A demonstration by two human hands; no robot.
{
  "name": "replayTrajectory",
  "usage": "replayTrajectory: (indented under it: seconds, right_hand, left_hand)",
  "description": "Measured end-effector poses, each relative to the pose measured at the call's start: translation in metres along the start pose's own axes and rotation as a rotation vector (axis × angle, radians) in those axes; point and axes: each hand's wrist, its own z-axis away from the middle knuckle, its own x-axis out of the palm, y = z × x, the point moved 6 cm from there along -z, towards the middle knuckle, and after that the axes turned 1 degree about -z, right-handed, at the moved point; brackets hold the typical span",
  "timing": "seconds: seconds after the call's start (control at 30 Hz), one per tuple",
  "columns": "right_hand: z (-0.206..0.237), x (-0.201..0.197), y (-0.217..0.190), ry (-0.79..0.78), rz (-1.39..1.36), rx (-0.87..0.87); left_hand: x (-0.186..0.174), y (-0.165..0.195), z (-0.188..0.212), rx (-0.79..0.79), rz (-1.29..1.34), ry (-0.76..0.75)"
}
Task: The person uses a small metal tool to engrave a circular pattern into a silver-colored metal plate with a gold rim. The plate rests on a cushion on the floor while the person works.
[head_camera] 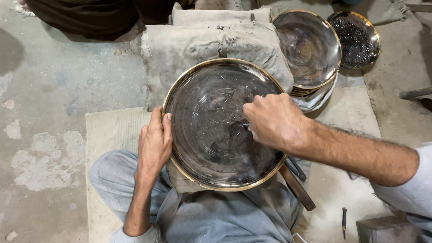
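Round brass-rimmed metal plate (211,135), lap-propped, tilted

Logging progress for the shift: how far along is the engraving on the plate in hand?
Done: faint scratched curves and rings show near the centre of the large metal plate. In hand: the left hand steadies its rim while the right hand presses a thin tool to the centre. Left: most of the plate's face looks plain next to the densely patterned plate at top right; a stack of plain plates sits beside it.
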Motion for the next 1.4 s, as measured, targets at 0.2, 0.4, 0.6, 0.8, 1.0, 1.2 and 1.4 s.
replayTrajectory:
  seconds: [0.2, 0.4, 0.6, 0.8, 1.0, 1.2, 1.4]
  right_hand:
    - [0.0, 0.004, -0.007, -0.13, 0.068, 0.017]
    - [0.005, 0.0, -0.023, -0.038, 0.086, -0.289]
    - [0.01, -0.021, -0.007, 0.137, -0.173, -0.215]
    - [0.004, -0.007, -0.013, -0.117, -0.222, -0.019]
    - [0.0, -0.003, -0.033, -0.054, -0.176, -0.1]
    - [-0.001, -0.005, -0.034, 0.033, -0.17, -0.123]
    - [-0.002, -0.001, -0.04, -0.024, -0.153, -0.126]
  left_hand:
    - [0.001, -0.001, 0.0, 0.017, 0.001, 0.013]
    - [0.003, -0.004, -0.002, 0.041, -0.028, 0.025]
    - [0.004, -0.006, -0.001, 0.029, -0.024, 0.014]
    - [0.006, -0.008, -0.001, -0.071, -0.015, -0.052]
    - [0.004, -0.002, 0.002, -0.002, -0.058, 0.003]
    - [0.005, -0.005, 0.003, -0.019, -0.019, -0.019]
    - [0.004, -0.003, 0.005, -0.009, -0.014, -0.015]
